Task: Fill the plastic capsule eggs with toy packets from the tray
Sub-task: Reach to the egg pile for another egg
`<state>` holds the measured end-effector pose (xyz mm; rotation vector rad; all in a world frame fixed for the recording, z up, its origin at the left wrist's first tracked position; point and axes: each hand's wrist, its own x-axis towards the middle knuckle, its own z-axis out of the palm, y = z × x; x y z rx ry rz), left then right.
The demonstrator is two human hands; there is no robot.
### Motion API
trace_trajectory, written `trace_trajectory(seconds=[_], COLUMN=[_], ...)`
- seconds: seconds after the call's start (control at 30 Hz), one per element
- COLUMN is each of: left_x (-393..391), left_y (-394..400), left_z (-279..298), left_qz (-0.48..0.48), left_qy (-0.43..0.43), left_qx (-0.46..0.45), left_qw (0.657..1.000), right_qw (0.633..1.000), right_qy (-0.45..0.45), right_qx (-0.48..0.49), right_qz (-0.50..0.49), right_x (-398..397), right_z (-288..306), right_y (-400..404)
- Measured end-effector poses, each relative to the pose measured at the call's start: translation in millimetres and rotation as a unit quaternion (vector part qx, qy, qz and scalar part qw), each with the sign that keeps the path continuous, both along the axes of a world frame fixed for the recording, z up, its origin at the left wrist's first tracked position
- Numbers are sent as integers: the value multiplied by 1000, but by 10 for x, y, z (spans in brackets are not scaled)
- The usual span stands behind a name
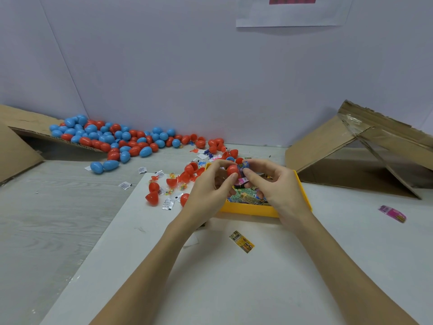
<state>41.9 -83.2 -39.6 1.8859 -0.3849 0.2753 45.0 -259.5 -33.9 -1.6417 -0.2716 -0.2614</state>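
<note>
Here, both hands meet above the yellow tray (248, 210) of toy packets. The left hand (208, 188) pinches a red egg half (232, 170). The right hand (276, 184) pushes a purple toy packet (241, 174) against it. Many eggs (121, 139) lie by the wall.

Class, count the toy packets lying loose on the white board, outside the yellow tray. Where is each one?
2. A yellow packet lies just in front of the yellow tray; a pink packet lies far right. Others may be hidden behind the hands.
</note>
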Motion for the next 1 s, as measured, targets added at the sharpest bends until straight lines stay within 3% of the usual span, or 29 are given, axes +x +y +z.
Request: trace_trajectory(seconds=[1.0], left_x=[-29], left_y=[-8], left_z=[15], left_qz=[9], left_qy=[-35], left_qx=[36], left_qw=[999], right_qw=[999], right_qy=[28], right_qx=[-18], right_qz=[-13], right_x=[-42], right_z=[9], right_y=[51])
